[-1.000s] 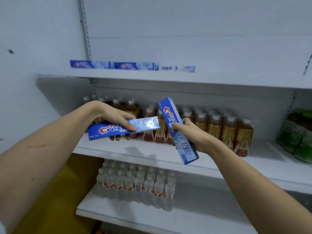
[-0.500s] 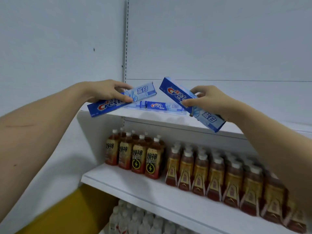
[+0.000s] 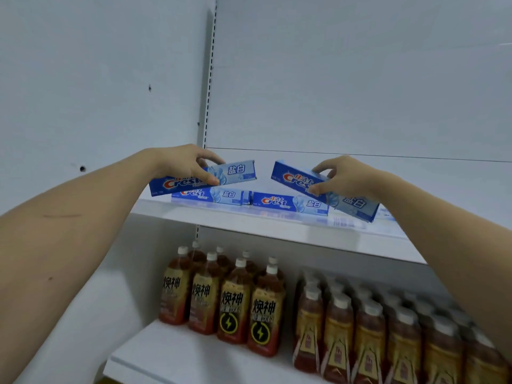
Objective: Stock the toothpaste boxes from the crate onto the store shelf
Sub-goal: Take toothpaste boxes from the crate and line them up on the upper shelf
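Fingers of your left hand [image 3: 182, 164] pinch a slim blue cardboard toothpaste box [image 3: 203, 177] above the white upper shelf [image 3: 277, 225]; your right hand [image 3: 346, 178] grips a second box [image 3: 357, 203], tilted down to the right. Both read "Crest" and "盐白". Two matching shelved boxes [image 3: 249, 199] lie flat beneath them, above capped tea bottles [image 3: 235, 300].

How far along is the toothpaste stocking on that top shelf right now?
Partly done. At least two toothpaste boxes already lie in a row on the top shelf. In hand: the left hand grips one box above the leftmost shelved one, and the right hand grips a tilted box further right. Both must still be set down. The crate is out of view, so the remaining stock is unknown.
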Demonstrator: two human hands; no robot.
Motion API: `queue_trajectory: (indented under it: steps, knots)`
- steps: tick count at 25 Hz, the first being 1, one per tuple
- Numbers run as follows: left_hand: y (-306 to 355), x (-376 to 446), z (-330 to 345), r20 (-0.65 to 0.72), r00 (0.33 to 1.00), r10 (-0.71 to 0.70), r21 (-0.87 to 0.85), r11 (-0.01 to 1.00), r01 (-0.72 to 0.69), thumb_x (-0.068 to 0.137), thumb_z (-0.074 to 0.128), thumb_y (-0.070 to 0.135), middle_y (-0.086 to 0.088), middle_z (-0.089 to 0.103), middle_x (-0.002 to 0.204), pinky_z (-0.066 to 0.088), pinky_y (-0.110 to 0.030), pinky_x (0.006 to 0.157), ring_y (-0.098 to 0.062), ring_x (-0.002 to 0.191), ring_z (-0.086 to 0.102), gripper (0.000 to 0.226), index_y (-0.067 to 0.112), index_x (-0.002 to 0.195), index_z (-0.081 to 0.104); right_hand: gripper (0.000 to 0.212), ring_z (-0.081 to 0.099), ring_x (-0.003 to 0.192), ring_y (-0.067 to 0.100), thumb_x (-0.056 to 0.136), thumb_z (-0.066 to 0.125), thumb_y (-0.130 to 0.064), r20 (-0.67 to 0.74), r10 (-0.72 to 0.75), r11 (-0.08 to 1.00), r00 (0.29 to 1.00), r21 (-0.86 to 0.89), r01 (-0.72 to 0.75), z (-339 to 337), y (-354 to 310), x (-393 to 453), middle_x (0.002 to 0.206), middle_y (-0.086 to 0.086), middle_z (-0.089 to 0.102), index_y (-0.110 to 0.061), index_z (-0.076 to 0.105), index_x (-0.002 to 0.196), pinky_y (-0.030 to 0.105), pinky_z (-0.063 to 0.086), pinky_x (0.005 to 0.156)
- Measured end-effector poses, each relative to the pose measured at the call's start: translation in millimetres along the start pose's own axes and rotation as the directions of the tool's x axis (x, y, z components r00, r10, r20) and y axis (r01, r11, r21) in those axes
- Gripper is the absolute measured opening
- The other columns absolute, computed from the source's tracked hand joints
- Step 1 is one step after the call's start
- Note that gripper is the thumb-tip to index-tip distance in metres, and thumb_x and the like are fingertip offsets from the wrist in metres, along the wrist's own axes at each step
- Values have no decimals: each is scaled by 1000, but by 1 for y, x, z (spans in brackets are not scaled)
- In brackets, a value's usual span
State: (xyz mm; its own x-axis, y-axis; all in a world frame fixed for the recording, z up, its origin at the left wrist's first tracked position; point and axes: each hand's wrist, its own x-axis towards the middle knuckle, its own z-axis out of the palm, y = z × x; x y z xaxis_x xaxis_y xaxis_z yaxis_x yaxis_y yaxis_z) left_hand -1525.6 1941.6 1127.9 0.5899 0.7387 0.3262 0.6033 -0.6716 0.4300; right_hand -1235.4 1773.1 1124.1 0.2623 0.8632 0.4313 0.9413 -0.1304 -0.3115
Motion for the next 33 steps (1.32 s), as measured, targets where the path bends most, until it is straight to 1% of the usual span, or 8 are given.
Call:
queue_trajectory:
  steps: [5, 9, 13, 16, 23, 27, 29, 33]
  knots:
    - [-49, 61, 3, 99, 994, 49, 86, 995, -58, 82, 76, 35, 5, 66, 110, 59, -32, 74, -21, 89, 71, 46, 44, 122, 54, 54, 57, 97, 22, 86, 71, -37, 78, -8, 989, 997, -145, 20, 40, -6, 56, 125, 9, 60, -27, 54, 136, 32, 45, 85]
    - [-76, 99, 9, 165, 983, 78, 140, 985, -101, 84, 75, 34, 4, 64, 113, 56, -37, 88, -22, 101, 65, 44, 43, 121, 52, 54, 53, 117, 26, 91, 66, -31, 129, 14, 981, 992, -192, 11, 66, -10, 97, 135, 9, 55, -26, 49, 142, 38, 46, 96]
    - [-88, 118, 16, 301, 953, 26, 175, 981, -82, 86, 74, 30, 3, 62, 119, 48, -33, 90, -21, 109, 60, 47, 41, 127, 54, 50, 52, 119, 27, 95, 58, -34, 204, 62, 945, 977, -327, 9, 88, -11, 118, 137, 6, 53, -30, 47, 143, 42, 44, 102]
    - [-85, 118, 15, 309, 951, 11, 129, 990, -53, 82, 76, 35, 6, 61, 118, 44, -32, 92, -15, 106, 58, 48, 42, 127, 57, 47, 52, 118, 28, 95, 57, -37, 204, 77, 932, 976, -363, 2, 93, -10, 122, 138, 6, 51, -30, 48, 141, 43, 45, 101]
    - [-56, 92, 15, 167, 985, 40, 77, 996, -54, 88, 66, 44, 1, 57, 136, 43, -41, 104, -21, 118, 54, 37, 40, 123, 55, 45, 46, 125, 31, 94, 55, -43, 50, 61, 975, 997, -217, -48, 75, -6, 95, 138, 8, 49, -24, 53, 135, 46, 44, 103]
    - [-20, 54, 21, 70, 997, 32, 51, 998, -35, 93, 58, 46, -1, 54, 141, 41, -36, 100, -20, 116, 53, 40, 34, 130, 53, 37, 54, 110, 28, 96, 52, -40, -8, 18, 996, 1000, -84, -19, 53, 0, 55, 132, 8, 54, -22, 57, 129, 39, 46, 96]
    - [3, 29, 28, 1, 1000, 31, -28, 999, -31, 94, 56, 48, 0, 53, 140, 38, -32, 99, -17, 114, 50, 38, 33, 130, 54, 37, 57, 101, 25, 97, 51, -37, -40, 5, 999, 999, 45, -3, 42, 4, 28, 129, 8, 57, -18, 58, 128, 35, 46, 90]
    - [56, -30, 50, -88, 996, -21, -169, 986, 6, 96, 43, 58, 0, 51, 140, 34, -38, 104, -19, 121, 46, 52, 30, 140, 47, 39, 55, 103, 20, 100, 47, -33, -77, -20, 937, 997, 346, 46, 20, 14, -34, 130, 7, 57, -12, 56, 132, 30, 42, 85]
